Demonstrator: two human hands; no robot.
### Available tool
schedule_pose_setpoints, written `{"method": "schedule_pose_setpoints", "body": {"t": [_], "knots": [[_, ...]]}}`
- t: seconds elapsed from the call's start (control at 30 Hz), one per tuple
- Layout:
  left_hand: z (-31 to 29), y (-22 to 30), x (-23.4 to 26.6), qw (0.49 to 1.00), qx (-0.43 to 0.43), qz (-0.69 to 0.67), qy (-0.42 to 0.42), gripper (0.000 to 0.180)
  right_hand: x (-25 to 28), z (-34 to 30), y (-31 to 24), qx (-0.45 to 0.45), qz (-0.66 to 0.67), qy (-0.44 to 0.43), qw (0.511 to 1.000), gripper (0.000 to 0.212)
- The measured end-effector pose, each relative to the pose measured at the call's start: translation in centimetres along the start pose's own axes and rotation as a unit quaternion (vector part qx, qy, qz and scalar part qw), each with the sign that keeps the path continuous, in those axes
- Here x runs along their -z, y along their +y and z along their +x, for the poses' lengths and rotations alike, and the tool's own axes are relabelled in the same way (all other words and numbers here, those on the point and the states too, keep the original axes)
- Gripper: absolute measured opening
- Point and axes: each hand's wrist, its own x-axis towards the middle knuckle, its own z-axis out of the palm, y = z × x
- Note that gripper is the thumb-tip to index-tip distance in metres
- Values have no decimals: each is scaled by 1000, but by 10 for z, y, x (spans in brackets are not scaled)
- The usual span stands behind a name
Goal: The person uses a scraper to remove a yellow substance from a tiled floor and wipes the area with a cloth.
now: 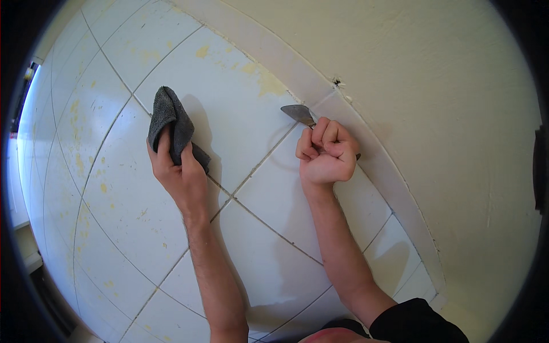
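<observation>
My left hand (182, 174) is closed round a folded dark grey cloth (182, 128), which stands up past the fingertips. It is held over the white tiles, left of centre, and throws a shadow on them. My right hand (329, 151) makes a fist round the handle of a putty knife (297, 113) with a grey metal blade. The blade points up and left, close to where the tiles meet the skirting. Most of the handle is hidden in my fist; a short dark end shows at its right side. Whether the blade touches the tile I cannot tell.
White floor tiles (251, 240) with dark joints spread below my hands. Yellow stains (269, 83) mark them along the skirting and at the left. A pale skirting (389, 171) runs along the beige wall (457, 143) on the right, with a chipped hole (336, 82) above it.
</observation>
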Motion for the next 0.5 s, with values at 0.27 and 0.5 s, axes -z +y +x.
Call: {"method": "schedule_pose_setpoints", "body": {"t": [0.27, 0.5], "knots": [[0, 0, 0, 1000, -12, -5, -3, 34, 2, 3, 1, 98, -129, -124, 979, 22], [0, 0, 1, 1000, -4, -13, 0, 35, 16, -4, -7, 58, -36, -165, 984, 23]]}}
